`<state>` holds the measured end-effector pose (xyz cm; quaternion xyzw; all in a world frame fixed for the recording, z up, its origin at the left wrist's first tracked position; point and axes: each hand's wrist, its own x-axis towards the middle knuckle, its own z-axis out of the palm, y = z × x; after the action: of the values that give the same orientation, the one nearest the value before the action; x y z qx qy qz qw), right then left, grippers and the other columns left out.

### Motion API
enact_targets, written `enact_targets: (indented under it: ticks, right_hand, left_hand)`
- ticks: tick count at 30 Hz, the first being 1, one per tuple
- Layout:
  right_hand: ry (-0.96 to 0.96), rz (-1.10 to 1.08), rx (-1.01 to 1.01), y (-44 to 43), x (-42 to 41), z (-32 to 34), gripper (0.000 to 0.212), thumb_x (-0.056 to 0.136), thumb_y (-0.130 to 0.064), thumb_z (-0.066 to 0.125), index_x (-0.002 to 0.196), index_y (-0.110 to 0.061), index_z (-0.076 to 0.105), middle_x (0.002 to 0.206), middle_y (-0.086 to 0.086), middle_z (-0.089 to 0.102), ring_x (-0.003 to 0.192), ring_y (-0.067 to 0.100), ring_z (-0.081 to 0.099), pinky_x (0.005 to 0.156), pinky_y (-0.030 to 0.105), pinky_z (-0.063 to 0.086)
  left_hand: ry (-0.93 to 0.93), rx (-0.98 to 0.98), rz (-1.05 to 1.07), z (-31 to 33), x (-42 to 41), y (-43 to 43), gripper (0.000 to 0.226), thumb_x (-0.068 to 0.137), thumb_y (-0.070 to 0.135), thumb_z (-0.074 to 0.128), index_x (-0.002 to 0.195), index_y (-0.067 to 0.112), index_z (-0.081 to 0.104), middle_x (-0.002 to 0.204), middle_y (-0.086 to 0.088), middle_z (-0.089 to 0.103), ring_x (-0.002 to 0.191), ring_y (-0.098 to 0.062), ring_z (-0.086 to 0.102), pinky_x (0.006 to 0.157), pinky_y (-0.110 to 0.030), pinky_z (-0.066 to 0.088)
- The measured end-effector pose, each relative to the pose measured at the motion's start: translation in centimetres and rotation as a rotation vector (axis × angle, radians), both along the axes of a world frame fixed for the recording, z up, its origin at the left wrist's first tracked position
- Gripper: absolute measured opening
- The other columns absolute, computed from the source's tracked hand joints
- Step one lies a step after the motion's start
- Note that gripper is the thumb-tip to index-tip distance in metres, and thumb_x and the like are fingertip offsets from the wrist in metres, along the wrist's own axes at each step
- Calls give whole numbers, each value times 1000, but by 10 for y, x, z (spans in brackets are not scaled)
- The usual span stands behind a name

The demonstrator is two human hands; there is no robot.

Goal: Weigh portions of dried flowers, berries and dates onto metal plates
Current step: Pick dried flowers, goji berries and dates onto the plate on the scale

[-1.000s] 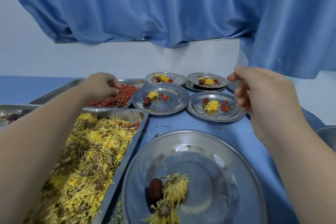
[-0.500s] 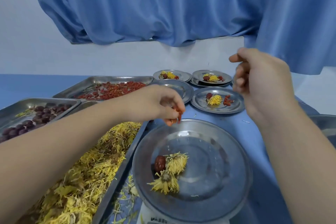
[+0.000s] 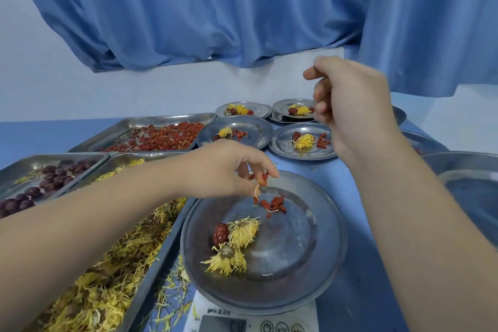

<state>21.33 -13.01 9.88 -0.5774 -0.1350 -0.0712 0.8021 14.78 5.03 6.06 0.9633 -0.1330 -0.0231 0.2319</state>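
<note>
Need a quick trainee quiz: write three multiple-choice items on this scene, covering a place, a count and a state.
1. The near plate sits: A) on the scale B) in a tray C) on a stack.
2. It holds: A) one date B) three C) five.
3. The left hand: A) lies flat B) pinches berries over the plate C) grips a spoon.
Answers: A, the scale's panel shows beneath it; A, one date lies beside two flowers; B, its fingers hold berries above the plate.
</note>
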Motion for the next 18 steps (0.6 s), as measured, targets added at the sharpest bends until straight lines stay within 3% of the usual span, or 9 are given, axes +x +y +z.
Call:
enact_targets:
  ticks: [5,8,12,18]
  right_hand:
    - [0,1,-8,0,-1,0,16,81,-18,58,68,-12,66,44,-4,45,39,10,35,38,17,29]
    - [-2,4,-20,1,-1,0,16,81,-18,59,68,-12,66,44,-4,45,39,9,35,38,17,30]
    - [-4,7,-34,2,-1,-2,16,82,-18,58,70,-12,67,45,-3,46,39,10,36,39,16,30]
    - [24,19,-53,6,3,-7,19,84,-21,58,69,-14,66,46,-4,46,40,10,35,38,18,30]
  left_hand:
    - [-5,7,-16,-1,-5,1,39,92,9,63,115,41,65,104,23,68,86,0,64,76,-13,49]
    - [0,-9,-8,-2,-6,2,38,89,7,66,106,41,68,100,22,67,86,-1,66,81,-24,54]
    - [-17,-22,-4,-2,-3,6,22,83,14,75,86,36,69,83,17,69,81,0,65,75,-16,50]
    - [-22,-151,64,6,6,30,23,83,9,72,88,31,72,83,11,70,70,-4,64,67,-18,52]
